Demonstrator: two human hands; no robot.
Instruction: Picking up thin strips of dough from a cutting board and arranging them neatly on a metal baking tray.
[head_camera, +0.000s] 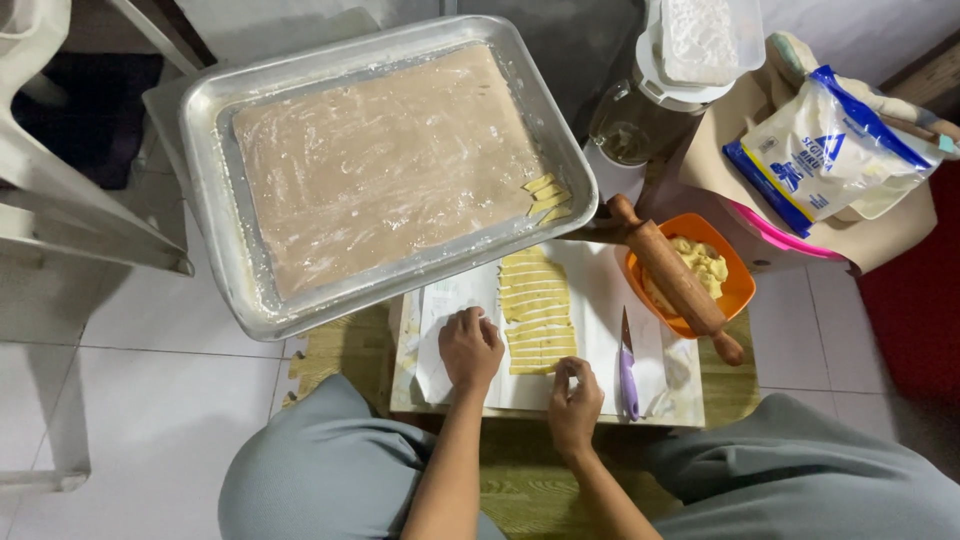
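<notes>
A row of thin yellow dough strips (538, 310) lies on a white floured board (600, 290) in front of me. My left hand (470, 347) rests knuckles-up on the board, just left of the strips, fingers curled with nothing visible in them. My right hand (574, 395) pinches the near end of the lowest strip at the board's front edge. A large metal baking tray (215, 190) lined with floured brown paper stands beyond the board, holding a few dough strips (548, 197) in its right corner.
A purple-handled knife (627, 367) lies on the board right of my right hand. A wooden rolling pin (676, 277) rests across an orange bowl (738, 285) of dough. A flour bag (820, 150) and plastic containers (690, 50) stand at the back right. White tiled floor lies to the left.
</notes>
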